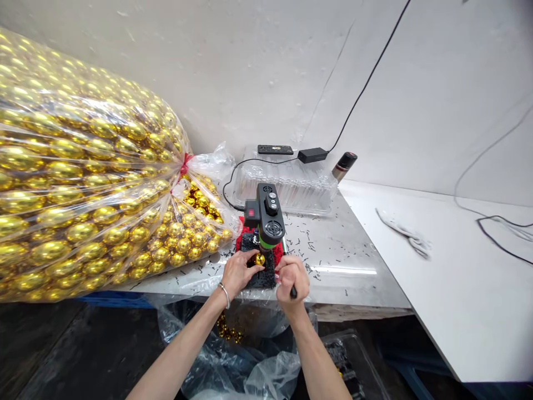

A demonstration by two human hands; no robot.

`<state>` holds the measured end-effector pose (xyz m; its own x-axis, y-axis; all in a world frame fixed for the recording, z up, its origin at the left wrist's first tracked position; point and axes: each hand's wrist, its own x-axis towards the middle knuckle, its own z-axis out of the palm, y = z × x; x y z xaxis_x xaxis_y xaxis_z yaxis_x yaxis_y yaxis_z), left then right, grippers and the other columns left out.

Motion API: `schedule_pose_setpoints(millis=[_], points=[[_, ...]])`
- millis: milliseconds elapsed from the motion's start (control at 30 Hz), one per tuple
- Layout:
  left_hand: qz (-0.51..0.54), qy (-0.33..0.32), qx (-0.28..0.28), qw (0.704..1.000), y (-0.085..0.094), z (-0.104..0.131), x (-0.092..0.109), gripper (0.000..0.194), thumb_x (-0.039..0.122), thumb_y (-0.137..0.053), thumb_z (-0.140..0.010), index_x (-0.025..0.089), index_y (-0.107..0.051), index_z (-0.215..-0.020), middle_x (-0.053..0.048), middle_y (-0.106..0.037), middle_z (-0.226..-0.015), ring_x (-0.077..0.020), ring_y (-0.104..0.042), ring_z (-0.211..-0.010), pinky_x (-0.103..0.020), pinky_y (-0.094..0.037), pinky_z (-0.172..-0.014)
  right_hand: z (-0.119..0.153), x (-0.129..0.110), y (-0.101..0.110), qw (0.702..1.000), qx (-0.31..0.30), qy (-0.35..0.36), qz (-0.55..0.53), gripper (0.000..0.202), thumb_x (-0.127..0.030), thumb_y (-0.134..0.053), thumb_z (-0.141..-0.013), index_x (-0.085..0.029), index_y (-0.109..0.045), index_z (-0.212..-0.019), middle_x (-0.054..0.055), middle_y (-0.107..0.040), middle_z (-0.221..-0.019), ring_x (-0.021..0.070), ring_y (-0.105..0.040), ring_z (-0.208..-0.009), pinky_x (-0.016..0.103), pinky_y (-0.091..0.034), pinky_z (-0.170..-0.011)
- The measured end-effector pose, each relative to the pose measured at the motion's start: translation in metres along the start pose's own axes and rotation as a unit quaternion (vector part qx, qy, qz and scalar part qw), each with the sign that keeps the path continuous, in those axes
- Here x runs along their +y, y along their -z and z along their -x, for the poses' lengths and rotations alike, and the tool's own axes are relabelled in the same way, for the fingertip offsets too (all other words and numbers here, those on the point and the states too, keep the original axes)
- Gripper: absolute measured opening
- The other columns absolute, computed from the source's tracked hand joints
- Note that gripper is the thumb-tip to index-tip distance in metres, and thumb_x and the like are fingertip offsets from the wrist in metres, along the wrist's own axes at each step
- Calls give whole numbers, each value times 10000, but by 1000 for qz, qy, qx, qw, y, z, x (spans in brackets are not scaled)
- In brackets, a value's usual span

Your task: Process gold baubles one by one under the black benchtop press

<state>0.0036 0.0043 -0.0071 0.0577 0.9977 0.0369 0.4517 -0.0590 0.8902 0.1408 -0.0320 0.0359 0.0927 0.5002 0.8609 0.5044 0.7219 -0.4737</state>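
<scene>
A person leans in over a metal-topped table [353, 261] at the centre of the frame, a single gold ball [260, 259] in place beneath the head of a black hand-press machine [271, 214]. The left hand [241, 269] pinches the ball between thumb and fingertips; the right hand [292, 280], just beside it, is curled tight around a black handle [293, 292]. Work on this one ball appears to be in mid-step, and whether the press has finished with it cannot be told from here. Much looks left: a huge clear bag [83, 166] packed with gold balls fills the left of the frame, tied with a red tie [185, 164], and more are bunched under plastic near its neck. A cluster of gold balls [228, 331] lies in clear plastic sheeting [272, 375] at the lower centre, perhaps the finished share, though their state is too small to judge. Black scraps [310, 245] scattered right of the machine suggest a good number of rounds already done.
</scene>
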Motion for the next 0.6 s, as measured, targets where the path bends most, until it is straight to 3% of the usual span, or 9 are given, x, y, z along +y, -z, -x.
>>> schedule_pose_setpoints(millis=[167, 233, 300, 400, 500, 600], points=[[93, 36, 45, 994, 6, 22, 0, 361, 365, -787, -632, 240, -730, -966, -43, -700, -851, -225, -595, -808, -311, -446, -798, -45, -28, 10, 995, -23, -93, -9, 313, -148, -378, -918, -206, -408, -612, -6, -483, -632, 123, -516, -640, 277, -405, -598], [157, 79, 8, 984, 5, 45, -4, 379, 418, -781, -633, 220, -728, -951, -33, -703, -819, -203, -596, -752, -292, -454, -730, -48, -30, 11, 996, -31, -85, -10, 315, -146, -380, -919, -205, -413, -611, -6, -482, -627, 123, -513, -643, 278, -402, -605], [225, 150, -73, 960, -1, 72, -13, 399, 482, -777, -622, 185, -730, -884, -28, -693, -734, -169, -579, -651, -264, -444, -630, -45, -29, 10, 997, -28, -69, -9, 308, -134, -382, -915, -205, -423, -618, -3, -487, -630, 128, -518, -656, 283, -407, -620], [305, 285, -148, 896, -17, 110, -30, 478, 598, -738, -619, 129, -684, -697, -38, -643, -603, -113, -519, -510, -221, -389, -494, -38, -25, 9, 998, -23, -51, -7, 296, -110, -389, -906, -202, -433, -628, -1, -489, -636, 131, -523, -671, 284, -408, -628], [378, 433, -120, 809, -27, 134, -45, 507, 630, -711, -638, 132, -648, -713, -43, -639, -627, -102, -534, -509, -221, -435, -501, -36, -23, 10, 999, -34, -39, -7, 289, -82, -390, -897, -199, -433, -637, -2, -487, -640, 126, -516, -670, 279, -396, -620], [455, 522, -112, 713, -22, 143, -51, 392, 460, -792, -647, 142, -659, -834, -49, -666, -732, -122, -605, -600, -258, -517, -597, -35, -23, 12, 999, -42, -32, -7, 284, -63, -387, -890, -199, -429, -644, -1, -488, -643, 124, -512, -673, 276, -390, -615]])
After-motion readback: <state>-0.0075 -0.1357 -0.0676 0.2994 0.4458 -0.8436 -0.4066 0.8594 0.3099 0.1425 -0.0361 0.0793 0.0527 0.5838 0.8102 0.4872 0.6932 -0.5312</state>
